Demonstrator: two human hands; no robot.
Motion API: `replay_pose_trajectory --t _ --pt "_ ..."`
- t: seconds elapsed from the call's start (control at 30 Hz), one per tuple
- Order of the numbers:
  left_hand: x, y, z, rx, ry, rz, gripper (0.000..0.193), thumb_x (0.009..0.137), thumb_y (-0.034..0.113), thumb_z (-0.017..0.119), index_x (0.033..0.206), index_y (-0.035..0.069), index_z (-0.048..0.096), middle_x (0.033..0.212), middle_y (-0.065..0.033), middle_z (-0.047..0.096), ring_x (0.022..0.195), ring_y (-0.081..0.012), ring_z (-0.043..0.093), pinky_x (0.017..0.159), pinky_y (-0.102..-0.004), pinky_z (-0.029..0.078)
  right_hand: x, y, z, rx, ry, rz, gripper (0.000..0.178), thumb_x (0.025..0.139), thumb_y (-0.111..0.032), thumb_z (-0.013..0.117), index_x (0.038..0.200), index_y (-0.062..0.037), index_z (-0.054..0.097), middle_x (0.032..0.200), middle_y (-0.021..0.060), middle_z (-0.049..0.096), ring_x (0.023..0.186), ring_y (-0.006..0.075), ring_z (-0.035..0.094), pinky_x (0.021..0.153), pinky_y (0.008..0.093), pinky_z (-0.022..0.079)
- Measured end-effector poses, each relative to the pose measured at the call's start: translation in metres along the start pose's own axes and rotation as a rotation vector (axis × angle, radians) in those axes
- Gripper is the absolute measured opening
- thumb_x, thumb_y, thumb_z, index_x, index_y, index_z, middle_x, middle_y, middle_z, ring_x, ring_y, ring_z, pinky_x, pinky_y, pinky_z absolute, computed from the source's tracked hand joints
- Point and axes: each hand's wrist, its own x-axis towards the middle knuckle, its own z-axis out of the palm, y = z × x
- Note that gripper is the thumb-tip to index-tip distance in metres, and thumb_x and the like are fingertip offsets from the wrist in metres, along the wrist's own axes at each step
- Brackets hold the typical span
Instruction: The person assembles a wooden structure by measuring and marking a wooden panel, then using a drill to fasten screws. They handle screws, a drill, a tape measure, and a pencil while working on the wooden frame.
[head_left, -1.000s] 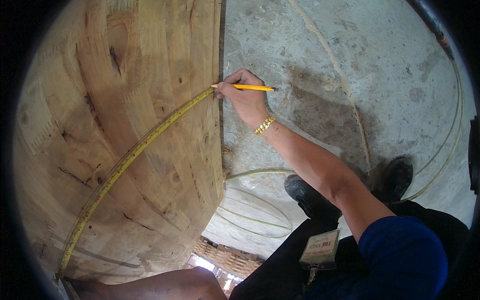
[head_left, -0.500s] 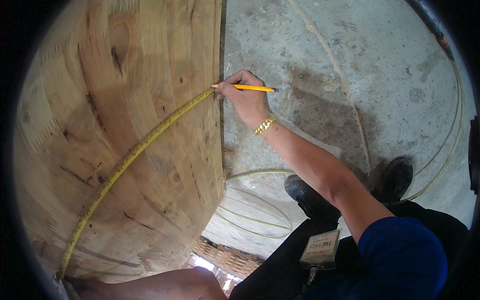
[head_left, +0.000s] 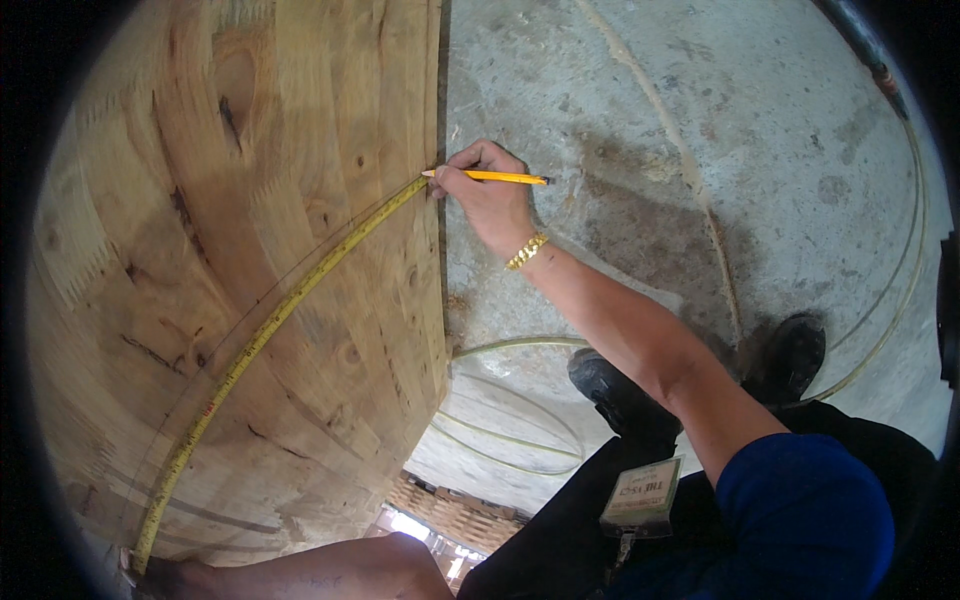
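Start at your left hand, down at the lower edge of the board. Only a sliver of it shows, so you cannot tell how its fingers lie; it sits right at the near end of the tape, apparently pinning it to the wood. Keep that end from creeping, for any slip there throws off the mark at the other end.

From that hand the yellow tape runs up and away across the board, diagonally, to the board's right edge. Keep it taut and flat on the grain, with no sag or twist along the middle.

At the far end your right hand is closed around a yellow pencil, pinching it between thumb and fingers, the tip touching the tape end just at the board's edge and the shaft pointing off over the concrete floor. Steady the heel of that hand against the edge, hold the tip hard against the tape, and make one short, fine tick rather than a wide stroke. Your shoes stand well below that hand, clear of the work.
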Motion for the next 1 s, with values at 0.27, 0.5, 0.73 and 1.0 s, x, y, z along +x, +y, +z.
replay_pose_trajectory --t 0.27,0.5,0.73,1.0 --pt "0.001 -0.006 -0.008 0.022 0.01 0.017 0.042 0.093 0.031 0.038 0.111 -0.002 0.056 0.095 -0.0089 0.063 0.084 -0.0162 0.06 0.074 -0.0288 0.046 -0.002 -0.001 0.004 0.008 0.005 0.009 0.009 0.075 -0.001 0.062 0.071 0.0003 0.054 0.065 0.0059 0.061 0.058 0.0092 0.059 0.052 0.0224 0.047" --pt "0.007 -0.007 -0.014 0.042 0.011 0.031 0.043 0.093 0.032 0.038 0.112 -0.002 0.056 0.095 -0.0087 0.063 0.083 -0.016 0.06 0.074 -0.0286 0.046 0.001 0.004 0.0 -0.026 0.016 -0.023 0.008 0.074 0.0 0.061 0.071 0.0006 0.054 0.063 0.0056 0.06 0.058 0.0093 0.058 0.053 0.022 0.047" --pt "0.006 -0.01 -0.021 0.007 0.012 0.044 0.043 0.093 0.032 0.038 0.112 -0.002 0.056 0.095 -0.0086 0.063 0.083 -0.0158 0.06 0.074 -0.0284 0.046 -0.007 -0.03 -0.007 0.1 0.081 0.043 0.008 0.074 0.0 0.061 0.077 0.0003 0.054 0.07 0.0069 0.061 0.058 0.0101 0.057 0.053 0.0236 0.047" --pt "0.012 0.023 0.009 -0.734 -0.078 -0.417 0.033 0.085 0.018 0.049 0.105 -0.006 0.059 0.102 -0.0101 0.059 0.093 -0.0165 0.053 0.083 -0.0276 0.04 -0.037 -0.105 -0.079 -0.988 -0.437 -0.613 0.024 0.069 0.002 0.057 0.092 -0.0033 0.055 0.11 0.0157 0.051 0.102 0.0298 0.05 0.082 0.0356 0.043"
